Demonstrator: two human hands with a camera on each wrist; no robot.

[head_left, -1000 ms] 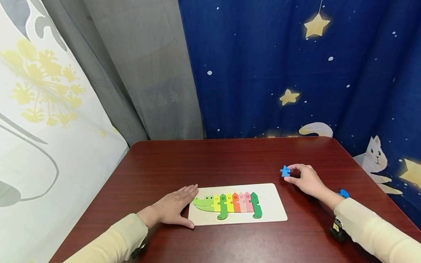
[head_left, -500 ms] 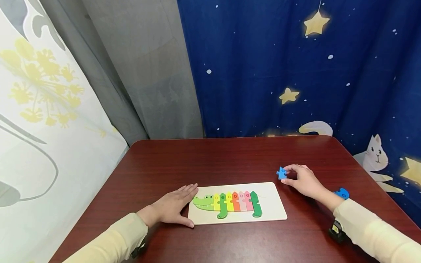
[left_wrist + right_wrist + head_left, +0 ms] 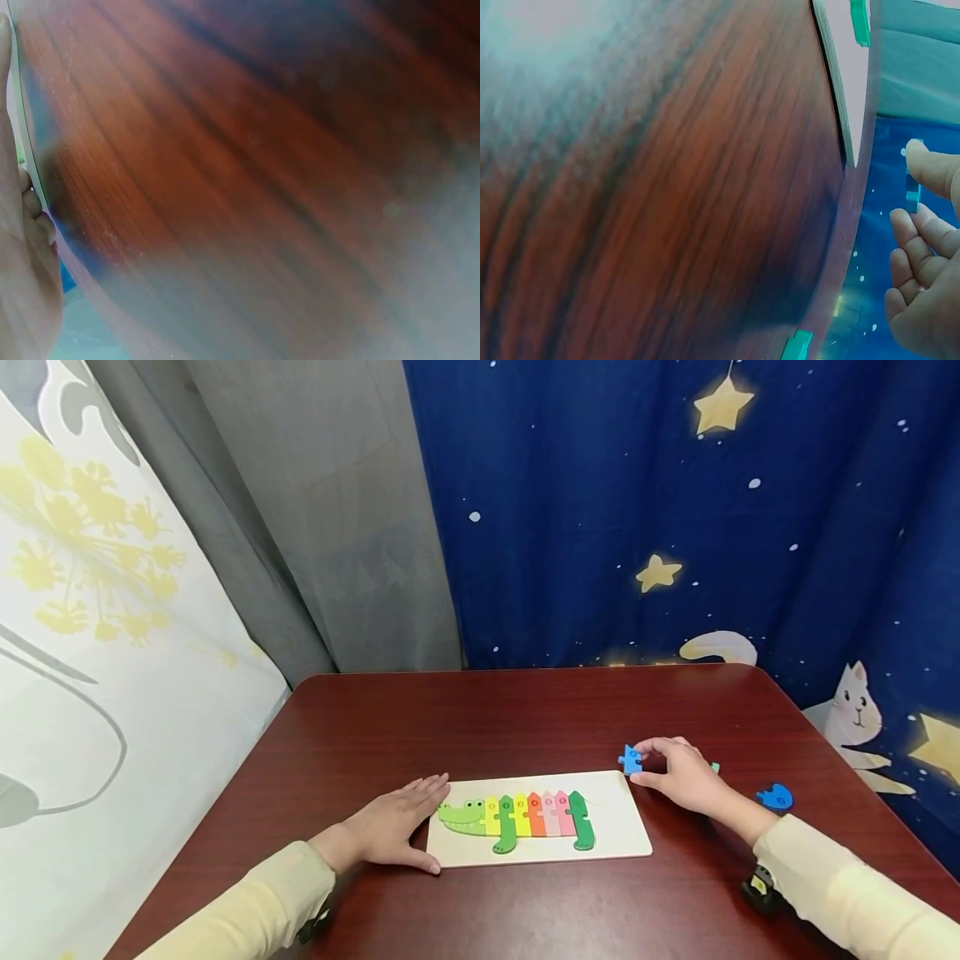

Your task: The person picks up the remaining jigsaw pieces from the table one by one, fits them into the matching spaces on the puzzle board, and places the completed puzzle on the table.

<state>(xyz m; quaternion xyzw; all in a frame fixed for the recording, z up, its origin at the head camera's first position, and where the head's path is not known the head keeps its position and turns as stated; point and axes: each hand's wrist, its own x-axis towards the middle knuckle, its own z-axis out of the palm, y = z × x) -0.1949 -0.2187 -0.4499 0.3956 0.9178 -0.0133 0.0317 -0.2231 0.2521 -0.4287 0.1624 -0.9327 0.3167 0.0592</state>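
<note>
My right hand (image 3: 681,777) pinches a blue puzzle piece (image 3: 630,760) between thumb and fingertips, beside the upper right corner of a pale puzzle board (image 3: 621,827). In the right wrist view the same blue piece (image 3: 913,193) appears edge-on in the pinch. On the board lies a crocodile puzzle (image 3: 517,817): a light green head, then yellow, green, orange and pink pieces, with a dark green leg piece at its right end. The board's right part is bare. My left hand (image 3: 393,827) rests with straight fingers on the board's left edge, thumb at the lower corner.
Right of my right hand a blue rounded puzzle piece (image 3: 776,797) lies on the dark red wooden table (image 3: 480,718). A small green piece (image 3: 715,767) peeks out behind that hand; a green piece (image 3: 797,345) also shows in the right wrist view. Curtains hang behind the table.
My right hand has moved left with the blue puzzle piece, up to the board's corner. The green piece behind it has come into sight. My left hand stays on the board.
</note>
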